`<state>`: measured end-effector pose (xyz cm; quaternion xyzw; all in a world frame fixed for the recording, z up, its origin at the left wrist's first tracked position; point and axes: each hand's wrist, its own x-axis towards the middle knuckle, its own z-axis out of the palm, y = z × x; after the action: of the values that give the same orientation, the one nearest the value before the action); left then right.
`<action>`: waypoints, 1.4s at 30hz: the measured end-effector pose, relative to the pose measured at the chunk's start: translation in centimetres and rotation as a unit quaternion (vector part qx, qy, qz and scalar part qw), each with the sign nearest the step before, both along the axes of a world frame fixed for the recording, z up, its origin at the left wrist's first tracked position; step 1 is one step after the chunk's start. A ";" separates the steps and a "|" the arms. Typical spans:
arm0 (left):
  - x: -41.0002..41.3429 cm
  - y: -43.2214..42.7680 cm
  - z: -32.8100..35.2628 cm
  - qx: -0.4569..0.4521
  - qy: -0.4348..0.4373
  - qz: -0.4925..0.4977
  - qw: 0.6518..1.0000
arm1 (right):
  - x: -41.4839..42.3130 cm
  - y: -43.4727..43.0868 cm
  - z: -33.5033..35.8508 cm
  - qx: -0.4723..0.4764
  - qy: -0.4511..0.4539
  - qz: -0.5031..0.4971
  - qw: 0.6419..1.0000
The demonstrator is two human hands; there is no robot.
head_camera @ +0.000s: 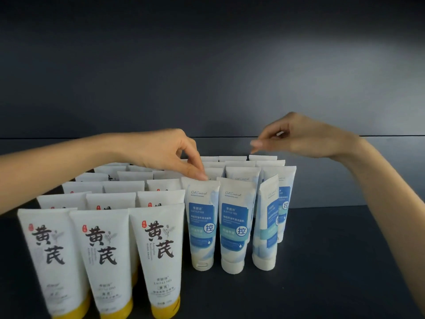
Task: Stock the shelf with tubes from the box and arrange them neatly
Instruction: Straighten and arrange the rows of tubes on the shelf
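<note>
Blue-and-white tubes stand cap-down in rows on the dark shelf point(333, 261). My left hand point(165, 153) reaches over the rows and pinches the top edge of the front-left blue tube point(202, 217) between thumb and forefinger. A second blue tube point(234, 222) stands straight beside it. The front-right blue tube point(266, 226) is turned at an angle, unlike its neighbours. My right hand point(305, 137) hovers above the back-right blue tube point(262, 157), fingers loosely curled and holding nothing.
Several rows of white tubes with yellow caps point(158, 256) fill the left side, right against the blue ones. The dark back wall point(207, 77) rises behind the rows. Bare shelf lies to the right of the blue tubes.
</note>
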<state>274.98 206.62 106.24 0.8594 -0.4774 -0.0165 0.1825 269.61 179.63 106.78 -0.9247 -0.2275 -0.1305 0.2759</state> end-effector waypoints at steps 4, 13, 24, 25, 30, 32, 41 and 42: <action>-0.5 0.3 -0.3 0.013 -0.019 0.011 1.000 | -1.9 3.0 -0.3 -0.057 0.047 0.066 0.995; -1.1 -0.3 -1.2 0.006 -0.033 0.029 0.999 | -2.6 -1.1 -0.8 -0.051 0.099 0.020 0.994; -0.8 -0.6 -1.6 -0.010 -0.005 0.049 0.999 | -1.6 -2.1 -1.8 -0.071 0.084 -0.012 0.994; -0.8 -0.7 -1.6 -0.011 -0.006 0.049 0.999 | -1.6 -2.3 -1.7 -0.075 0.086 -0.017 0.993; -0.8 -0.5 -1.7 -0.013 -0.005 0.048 0.999 | -2.1 -3.1 -1.2 -0.097 0.099 -0.032 0.990; -0.8 -0.4 -1.7 -0.013 -0.006 0.050 0.999 | -2.2 -3.3 -1.1 -0.102 0.095 -0.038 0.989; -0.9 0.0 -1.8 -0.017 -0.001 0.048 0.999 | -2.0 -3.8 -1.0 -0.097 0.111 -0.069 0.987; -0.9 0.1 -1.8 -0.018 -0.001 0.048 0.999 | -2.1 -3.9 -1.0 -0.103 0.118 -0.073 0.985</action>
<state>274.03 206.69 104.48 0.8781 -0.4358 0.0019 0.1975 267.56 175.78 105.82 -0.9712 -0.1381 -0.0164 0.1937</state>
